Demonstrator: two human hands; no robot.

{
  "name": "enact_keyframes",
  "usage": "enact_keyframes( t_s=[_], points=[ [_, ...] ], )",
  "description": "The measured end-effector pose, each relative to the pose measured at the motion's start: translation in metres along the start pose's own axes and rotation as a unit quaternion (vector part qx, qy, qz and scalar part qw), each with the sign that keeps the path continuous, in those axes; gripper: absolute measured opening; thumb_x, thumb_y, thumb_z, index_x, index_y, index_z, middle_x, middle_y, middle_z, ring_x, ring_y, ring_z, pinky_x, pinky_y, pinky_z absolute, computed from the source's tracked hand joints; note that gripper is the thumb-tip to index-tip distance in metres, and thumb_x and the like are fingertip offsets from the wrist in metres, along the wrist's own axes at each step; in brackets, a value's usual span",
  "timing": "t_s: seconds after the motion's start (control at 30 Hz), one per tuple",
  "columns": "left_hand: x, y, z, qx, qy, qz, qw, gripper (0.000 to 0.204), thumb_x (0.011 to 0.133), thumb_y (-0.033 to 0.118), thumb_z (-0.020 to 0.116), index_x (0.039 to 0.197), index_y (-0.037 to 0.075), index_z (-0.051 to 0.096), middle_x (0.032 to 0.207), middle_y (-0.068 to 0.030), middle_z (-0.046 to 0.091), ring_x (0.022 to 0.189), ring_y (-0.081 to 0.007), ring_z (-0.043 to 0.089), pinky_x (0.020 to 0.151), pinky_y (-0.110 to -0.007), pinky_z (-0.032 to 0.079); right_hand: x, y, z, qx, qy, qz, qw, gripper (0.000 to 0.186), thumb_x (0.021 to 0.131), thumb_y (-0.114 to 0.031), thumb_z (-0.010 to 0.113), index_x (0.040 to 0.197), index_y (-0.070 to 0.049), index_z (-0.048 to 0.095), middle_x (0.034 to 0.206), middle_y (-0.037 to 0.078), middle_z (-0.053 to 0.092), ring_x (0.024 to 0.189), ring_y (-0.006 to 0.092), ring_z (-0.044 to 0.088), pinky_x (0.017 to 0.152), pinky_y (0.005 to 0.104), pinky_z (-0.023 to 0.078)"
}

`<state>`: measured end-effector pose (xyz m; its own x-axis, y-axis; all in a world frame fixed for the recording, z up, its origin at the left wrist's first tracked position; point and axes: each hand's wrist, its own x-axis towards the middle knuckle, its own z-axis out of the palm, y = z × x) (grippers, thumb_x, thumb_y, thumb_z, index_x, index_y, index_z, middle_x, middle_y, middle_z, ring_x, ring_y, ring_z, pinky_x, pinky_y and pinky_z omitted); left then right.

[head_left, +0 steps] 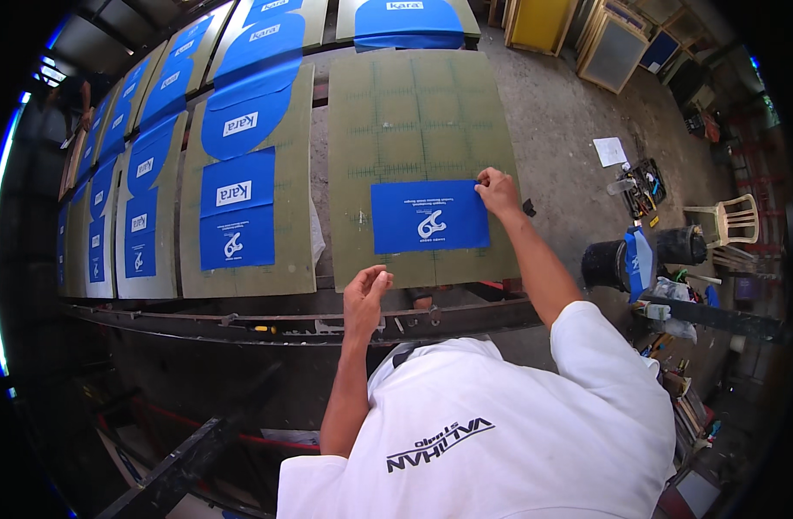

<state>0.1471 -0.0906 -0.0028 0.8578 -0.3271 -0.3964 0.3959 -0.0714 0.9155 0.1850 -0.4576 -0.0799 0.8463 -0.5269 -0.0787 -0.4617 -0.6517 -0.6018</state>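
A rectangular blue printed fabric piece (405, 227) with white printing lies flat on the near part of a green-marked board (396, 112). At its far right corner, my right hand (498, 192) has its fingers pinched on the fabric's edge. My left hand (365, 297) is raised by the board's near edge, just below the near left corner of the piece. Its fingers are curled in with the thumb close to them, and I see nothing held there. Dark green grid lines run over the board's bare far part.
More boards with blue printed pieces (236, 208) line up to the left and behind. A dark metal rail (198, 323) with a yellow-handled tool (263, 329) runs along the near side. To the right are a black bucket (604, 264), a plastic chair (736, 221) and leaning frames (611, 56).
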Motion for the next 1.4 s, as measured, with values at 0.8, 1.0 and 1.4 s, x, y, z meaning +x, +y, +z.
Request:
enact_keyframes(
  t_s=[0.8,1.0,1.4],
  points=[
    [0.129,-0.013,-0.027,0.278,0.045,0.085,0.956,0.062,0.080,0.021,0.075,0.131,-0.003,0.048,0.119,-0.0154,0.062,0.104,-0.0225,0.062,0.089,-0.036,0.049,-0.113,-0.131,-0.080,0.179,-0.171,-0.203,0.947,0.008,0.089,-0.004,0.058,0.094,0.002,0.056,0.089,0.017,0.068,0.079,0.0283,0.068,0.071,0.0338,0.052],
    [0.119,-0.013,-0.039,-0.117,-0.079,0.032,0.989,0.053,0.083,0.019,0.072,0.130,0.002,0.053,0.119,-0.0076,0.063,0.104,-0.0186,0.061,0.094,-0.035,0.047,-0.121,-0.171,-0.115,0.240,-0.204,-0.213,0.925,0.010,0.091,-0.009,0.059,0.093,0.000,0.055,0.075,0.006,0.059,0.069,0.0130,0.057,0.063,0.0271,0.044],
    [-0.179,-0.046,-0.152,-0.228,0.268,0.181,0.918,0.013,0.092,0.009,0.061,0.102,0.002,0.060,0.088,-0.0013,0.063,0.082,-0.0051,0.056,0.076,-0.024,0.047,-0.206,-0.291,-0.002,0.291,-0.287,-0.308,0.859,0.018,0.095,-0.021,0.059,0.099,-0.004,0.052,0.093,0.002,0.048,0.087,0.0102,0.047,0.078,0.0246,0.039]
  ],
)
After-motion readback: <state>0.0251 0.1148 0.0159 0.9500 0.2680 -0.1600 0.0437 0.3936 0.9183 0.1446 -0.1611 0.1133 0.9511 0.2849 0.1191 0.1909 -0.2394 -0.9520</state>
